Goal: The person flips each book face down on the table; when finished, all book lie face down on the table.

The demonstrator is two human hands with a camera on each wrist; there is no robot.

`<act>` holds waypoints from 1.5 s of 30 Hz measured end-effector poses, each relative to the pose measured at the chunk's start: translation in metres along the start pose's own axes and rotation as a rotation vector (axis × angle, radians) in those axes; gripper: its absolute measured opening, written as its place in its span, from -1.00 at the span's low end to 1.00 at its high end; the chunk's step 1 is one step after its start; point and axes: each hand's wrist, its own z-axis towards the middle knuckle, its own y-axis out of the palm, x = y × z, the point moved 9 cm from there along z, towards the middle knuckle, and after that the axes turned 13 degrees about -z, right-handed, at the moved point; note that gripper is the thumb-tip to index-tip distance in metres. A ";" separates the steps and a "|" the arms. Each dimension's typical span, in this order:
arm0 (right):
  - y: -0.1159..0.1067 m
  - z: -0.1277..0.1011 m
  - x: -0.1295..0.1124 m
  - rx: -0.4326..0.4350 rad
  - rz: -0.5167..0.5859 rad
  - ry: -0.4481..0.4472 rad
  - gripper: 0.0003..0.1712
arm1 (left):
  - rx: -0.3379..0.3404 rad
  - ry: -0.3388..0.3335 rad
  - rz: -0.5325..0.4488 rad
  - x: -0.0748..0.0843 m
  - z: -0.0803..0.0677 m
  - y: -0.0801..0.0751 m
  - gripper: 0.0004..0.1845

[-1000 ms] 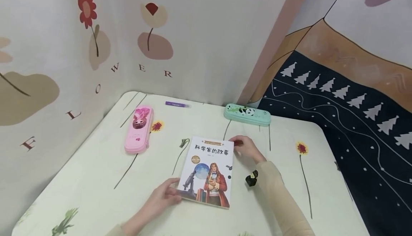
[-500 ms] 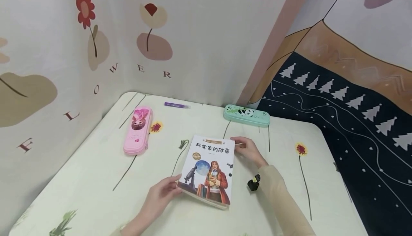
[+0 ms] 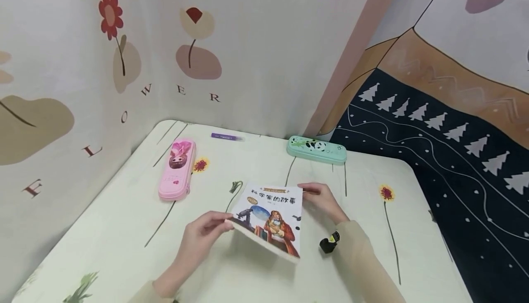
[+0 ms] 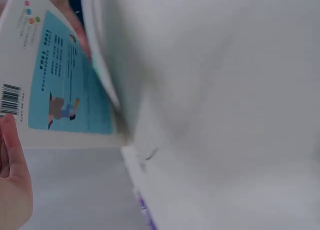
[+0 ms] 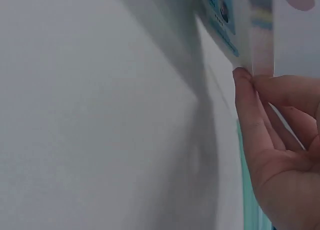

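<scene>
Held the book (image 3: 268, 222) up over the near middle of the tabletop (image 3: 107, 229), front cover upward, tilted with the near edge high above a shadow. Pinched it at two opposite corners only: near left with the left hand (image 3: 200, 236), far right with the right hand (image 3: 324, 200). Could not make out any contact, or lack of it, between far edge and tabletop.

Risked, most likely, a slip at the near left corner, because of so small a hold under much of the weight. Left the near right corner without support, so seemed prone to sagging or twisting there. Might also have let the pages fan apart, through pressure at corners alone. Ran a further risk of nudging the small black object (image 3: 329, 242), owing to the right sleeve (image 3: 359, 248) just beside it. Faced less danger, by judgement, around the pink case (image 3: 177, 170) at left, the purple pen (image 3: 223, 136) at far left and the green case (image 3: 317, 150) at far right, all apart from the book.

Angled the left forearm in from the near left, thumb and fingers in a narrow pinch, one fingertip (image 4: 9, 127) against the back cover by the barcode (image 4: 10, 99). Reached the right forearm along the book's right side, hand turned leftward, thumb and finger tight on the corner, other fingers bent behind.
</scene>
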 end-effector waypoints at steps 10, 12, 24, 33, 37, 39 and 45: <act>-0.003 -0.040 -0.008 -0.139 0.016 0.032 -0.58 | 0.047 0.164 0.012 0.062 0.053 -0.010 -0.85; 0.000 -0.046 -0.010 -0.165 0.015 0.027 -0.57 | 0.073 0.131 0.041 0.070 0.065 -0.011 -0.85; 0.012 -0.070 -0.009 -0.250 0.091 0.041 -0.61 | 0.076 -0.018 0.045 0.034 0.139 -0.016 -0.73; 0.014 -0.077 -0.017 -0.331 0.100 0.007 -0.62 | 0.063 -0.148 0.119 -0.009 0.171 -0.019 -0.61; 0.017 -0.082 -0.010 -0.367 0.104 0.039 -0.62 | 0.041 -0.227 0.172 -0.037 0.172 -0.017 -0.63; 0.020 -0.083 -0.004 -0.374 0.103 0.057 -0.61 | 0.037 -0.256 0.178 -0.052 0.172 -0.017 -0.63; 0.029 -0.075 0.016 -0.318 0.125 0.110 -0.57 | 0.016 -0.317 0.219 -0.095 0.175 -0.018 -0.61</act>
